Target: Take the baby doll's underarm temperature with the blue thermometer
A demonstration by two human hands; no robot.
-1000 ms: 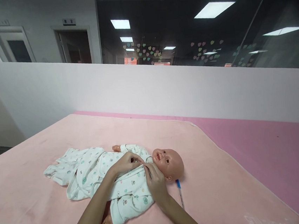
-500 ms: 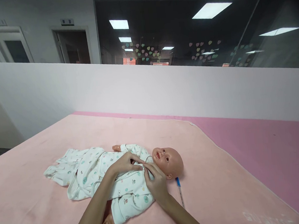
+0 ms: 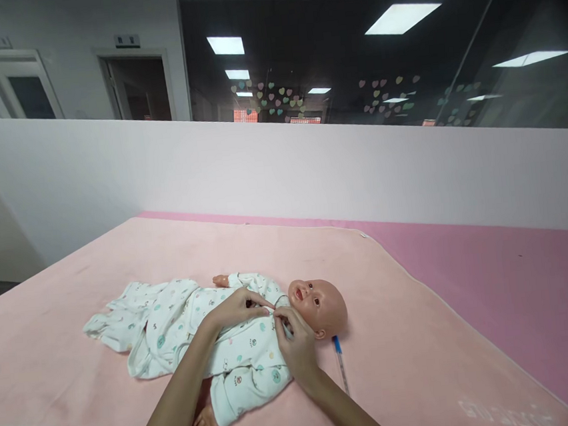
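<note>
A baby doll [image 3: 327, 304] lies on its back, its head to the right, dressed in a white patterned romper [image 3: 174, 324]. At the romper's neckline, just below the doll's chin, my two hands meet. My left hand [image 3: 240, 307] pinches the edge of the cloth between thumb and forefinger. Close against it, my right hand [image 3: 297, 346] is also closed in a pinch on the same neckline. Whatever small fastening lies between the fingertips is hidden. The romper's leg part spreads loosely to the left, and both doll hands stick out of the sleeves.
A pen-like stick with a blue cap [image 3: 338, 346] lies beside the doll's head. Under everything is a peach mat [image 3: 429, 360] on a pink surface [image 3: 520, 270]. A low white wall [image 3: 259, 168] with dark glass above stands behind; a door handle shows at the left.
Both hands stay at the neckline; the fingertips of my right hand have shifted very slightly. The doll and the capped stick lie as before.
</note>
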